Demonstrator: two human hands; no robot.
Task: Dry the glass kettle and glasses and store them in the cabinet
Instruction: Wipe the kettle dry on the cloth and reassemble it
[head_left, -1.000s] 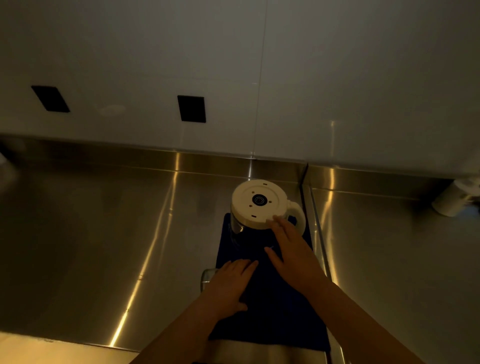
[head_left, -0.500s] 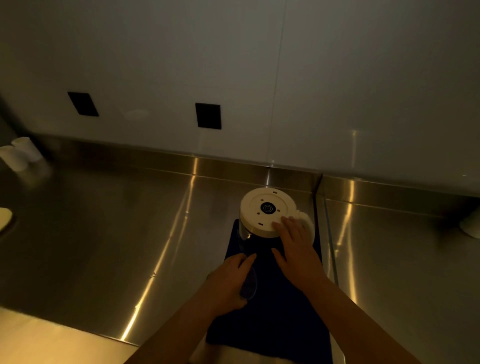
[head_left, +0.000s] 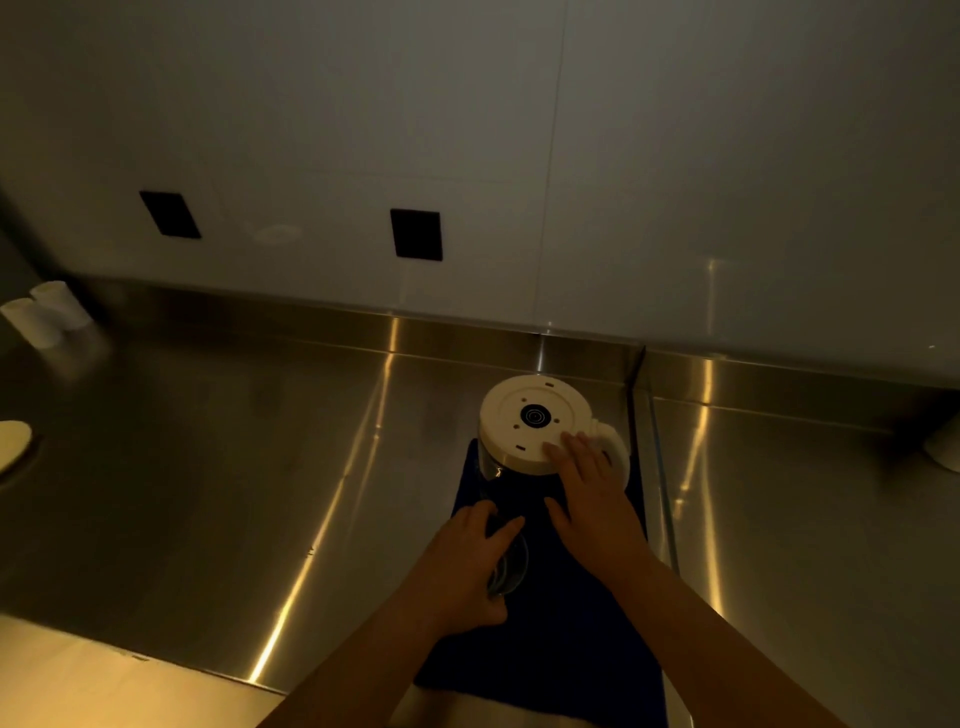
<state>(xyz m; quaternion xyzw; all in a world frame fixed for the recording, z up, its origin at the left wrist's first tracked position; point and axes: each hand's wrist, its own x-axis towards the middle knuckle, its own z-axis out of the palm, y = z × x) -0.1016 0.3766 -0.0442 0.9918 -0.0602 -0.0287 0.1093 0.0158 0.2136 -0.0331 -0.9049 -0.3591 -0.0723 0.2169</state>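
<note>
Upside-down, glass kettle (head_left: 524, 423) on dark towel (head_left: 566, 623).

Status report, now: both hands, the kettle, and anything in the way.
Left hand grips a glass on the dark towel. Right hand rests fingers on the upturned kettle base, near its handle. Nothing blocking; steel counter around them.

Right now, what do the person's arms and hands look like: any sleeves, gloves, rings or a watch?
Both forearms are bare as far as the picture shows; no sleeves reach into view. The left hand and right hand wear no gloves. No watch or ring shows, though the dim light could hide a thin band.
</note>
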